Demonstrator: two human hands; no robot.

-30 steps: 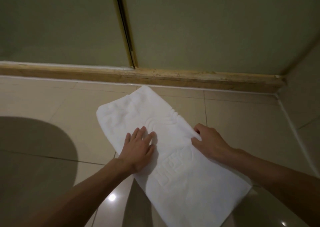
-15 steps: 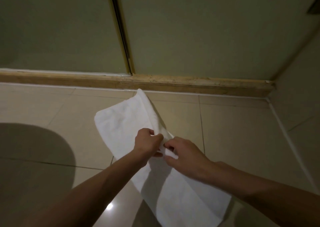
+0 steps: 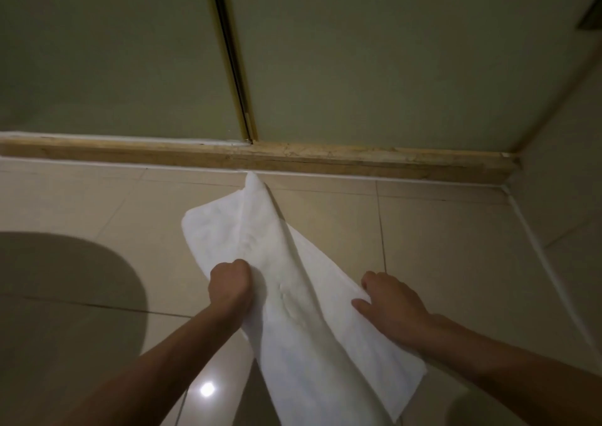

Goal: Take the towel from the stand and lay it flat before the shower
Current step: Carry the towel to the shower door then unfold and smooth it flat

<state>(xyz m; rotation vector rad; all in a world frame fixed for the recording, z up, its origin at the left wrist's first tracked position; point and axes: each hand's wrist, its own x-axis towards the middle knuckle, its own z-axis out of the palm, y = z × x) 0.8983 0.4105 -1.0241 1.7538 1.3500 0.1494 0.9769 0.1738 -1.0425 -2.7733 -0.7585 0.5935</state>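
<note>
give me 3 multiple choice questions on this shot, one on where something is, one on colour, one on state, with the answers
1. Where is the far corner of the towel?
A) right by the wooden sill
B) in the dark shadow on the left
C) against the right wall

2. What colour is the towel?
A) green
B) white
C) blue

3. What state is the towel in?
A) flat all over
B) rolled into a tube
C) partly raised in a fold, gripped by the left hand

Answers:
1 A, its tip all but reaches the sill.
2 B, it shows plain white against the beige floor tiles.
3 C, the left hand's curled fingers bunch the cloth, and a ridge runs from there to the far corner.
</note>
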